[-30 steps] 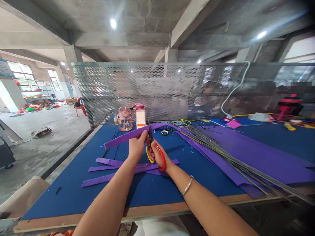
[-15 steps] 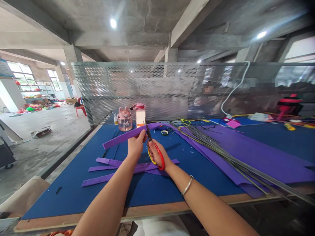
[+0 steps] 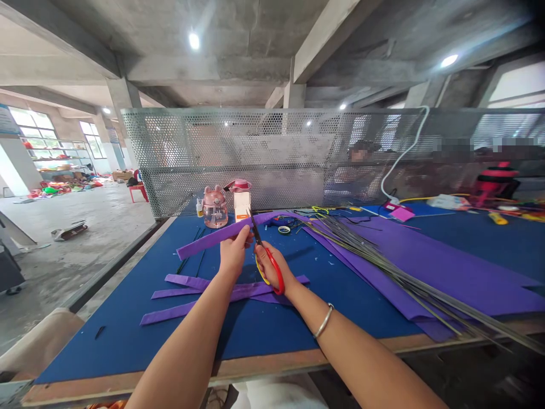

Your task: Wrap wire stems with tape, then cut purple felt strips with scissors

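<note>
Purple strip (image 3: 208,242) Held at Scissors (image 3: 279,276) Above Bench (image 3: 102,355)

The purple strip is pinched in the left hand (image 3: 232,253), its loose end pointed toward the bench's left edge. The scissors are gripped by the right hand (image 3: 272,262), blades set across the strip. Loose strips (image 3: 167,313) are spread nearer the front edge; a bottle (image 3: 216,213) is stood near the far left corner.

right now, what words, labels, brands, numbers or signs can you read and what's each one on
No text can be read.
White box, orange label: any print is too small.
Pink-lidded water bottle: white marking, too small to make out.
Wall notice at far left: too small and blurred.
Scissors and held purple strip: no lettering shows.
</note>
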The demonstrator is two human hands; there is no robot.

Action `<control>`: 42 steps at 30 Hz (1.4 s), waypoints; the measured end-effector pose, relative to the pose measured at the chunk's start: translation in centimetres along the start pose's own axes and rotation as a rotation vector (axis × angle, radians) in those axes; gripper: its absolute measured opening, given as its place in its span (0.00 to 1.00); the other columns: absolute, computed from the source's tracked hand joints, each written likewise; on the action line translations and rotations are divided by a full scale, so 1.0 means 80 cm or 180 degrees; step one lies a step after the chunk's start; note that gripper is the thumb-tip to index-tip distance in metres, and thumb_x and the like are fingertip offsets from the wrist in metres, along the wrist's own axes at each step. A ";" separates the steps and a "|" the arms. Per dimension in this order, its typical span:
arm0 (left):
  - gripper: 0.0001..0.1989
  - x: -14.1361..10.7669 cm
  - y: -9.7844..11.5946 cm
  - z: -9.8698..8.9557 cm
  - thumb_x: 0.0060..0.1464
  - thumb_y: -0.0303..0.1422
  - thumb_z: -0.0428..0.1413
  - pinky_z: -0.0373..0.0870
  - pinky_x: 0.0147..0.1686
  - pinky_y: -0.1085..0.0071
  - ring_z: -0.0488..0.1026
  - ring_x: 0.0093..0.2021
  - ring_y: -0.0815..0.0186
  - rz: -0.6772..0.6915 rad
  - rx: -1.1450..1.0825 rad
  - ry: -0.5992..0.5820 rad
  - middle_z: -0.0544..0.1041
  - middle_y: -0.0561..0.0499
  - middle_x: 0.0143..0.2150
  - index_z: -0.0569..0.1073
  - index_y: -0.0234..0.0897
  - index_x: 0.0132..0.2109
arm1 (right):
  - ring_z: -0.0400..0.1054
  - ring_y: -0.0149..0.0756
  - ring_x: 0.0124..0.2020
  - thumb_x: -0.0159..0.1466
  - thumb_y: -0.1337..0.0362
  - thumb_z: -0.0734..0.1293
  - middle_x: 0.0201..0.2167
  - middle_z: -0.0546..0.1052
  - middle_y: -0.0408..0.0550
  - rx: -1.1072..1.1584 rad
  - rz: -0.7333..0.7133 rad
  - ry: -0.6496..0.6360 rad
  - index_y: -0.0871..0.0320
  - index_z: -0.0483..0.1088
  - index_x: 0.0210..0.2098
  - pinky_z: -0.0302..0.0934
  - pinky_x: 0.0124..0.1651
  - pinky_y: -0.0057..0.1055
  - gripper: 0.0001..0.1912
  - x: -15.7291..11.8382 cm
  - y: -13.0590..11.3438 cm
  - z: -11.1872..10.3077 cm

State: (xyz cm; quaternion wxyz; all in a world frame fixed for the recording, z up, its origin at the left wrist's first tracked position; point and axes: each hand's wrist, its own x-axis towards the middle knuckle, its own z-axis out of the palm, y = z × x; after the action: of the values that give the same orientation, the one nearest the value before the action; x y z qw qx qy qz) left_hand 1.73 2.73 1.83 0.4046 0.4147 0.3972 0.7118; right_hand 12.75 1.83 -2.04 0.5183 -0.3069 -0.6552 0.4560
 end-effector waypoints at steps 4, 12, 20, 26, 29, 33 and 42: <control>0.17 -0.001 0.002 0.000 0.43 0.43 0.60 0.65 0.26 0.73 0.71 0.27 0.68 -0.0009 0.0105 0.0003 0.76 0.47 0.26 0.75 0.30 0.31 | 0.50 0.24 0.15 0.62 0.44 0.58 0.17 0.55 0.35 0.0007 0.0075 0.0033 0.56 0.59 0.32 0.46 0.16 0.21 0.21 0.000 -0.001 0.001; 0.17 -0.002 0.003 0.000 0.44 0.43 0.59 0.65 0.25 0.73 0.70 0.25 0.68 0.0201 0.0295 0.0011 0.74 0.49 0.24 0.74 0.30 0.30 | 0.46 0.24 0.16 0.56 0.36 0.58 0.19 0.55 0.34 0.0649 0.0234 -0.0305 0.55 0.58 0.35 0.44 0.17 0.22 0.28 -0.005 -0.008 0.005; 0.16 -0.003 0.000 0.002 0.47 0.43 0.57 0.67 0.26 0.72 0.69 0.23 0.68 0.0459 0.0537 -0.0086 0.71 0.52 0.20 0.73 0.33 0.25 | 0.51 0.27 0.20 0.58 0.37 0.57 0.22 0.58 0.38 0.0271 -0.0190 -0.0476 0.56 0.60 0.43 0.49 0.22 0.25 0.29 -0.004 -0.002 -0.005; 0.15 -0.004 0.001 0.001 0.47 0.43 0.57 0.67 0.25 0.73 0.70 0.23 0.68 0.0495 0.0591 -0.0150 0.72 0.52 0.21 0.73 0.33 0.26 | 0.51 0.26 0.18 0.57 0.36 0.57 0.23 0.58 0.38 0.0590 -0.0072 -0.0462 0.55 0.59 0.40 0.49 0.20 0.25 0.29 -0.004 -0.004 0.000; 0.15 -0.006 0.002 0.003 0.47 0.43 0.57 0.66 0.24 0.73 0.69 0.22 0.69 0.0401 0.0443 -0.0204 0.73 0.52 0.21 0.73 0.33 0.27 | 0.50 0.25 0.18 0.57 0.36 0.57 0.23 0.59 0.38 0.0830 0.0032 -0.0361 0.55 0.58 0.37 0.49 0.20 0.24 0.28 -0.004 -0.007 0.004; 0.16 -0.005 -0.001 0.003 0.47 0.43 0.58 0.66 0.25 0.73 0.68 0.23 0.69 0.0390 0.0497 -0.0177 0.73 0.51 0.22 0.74 0.32 0.27 | 0.48 0.24 0.16 0.56 0.36 0.58 0.21 0.57 0.36 0.0842 0.0054 -0.0287 0.55 0.56 0.33 0.48 0.18 0.24 0.27 -0.003 -0.009 0.006; 0.17 -0.008 0.005 0.002 0.46 0.44 0.58 0.65 0.26 0.72 0.69 0.23 0.68 0.0402 0.0614 -0.0138 0.74 0.49 0.22 0.74 0.32 0.26 | 0.46 0.22 0.14 0.57 0.37 0.59 0.18 0.56 0.34 0.0760 0.0127 -0.0095 0.56 0.57 0.33 0.44 0.15 0.21 0.26 -0.002 -0.002 0.007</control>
State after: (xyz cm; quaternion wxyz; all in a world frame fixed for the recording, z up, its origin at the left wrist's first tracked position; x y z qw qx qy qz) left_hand 2.01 2.06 2.09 0.3257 0.4911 0.4281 0.6852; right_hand 12.23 1.47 -1.98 0.5321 -0.2491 -0.5977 0.5455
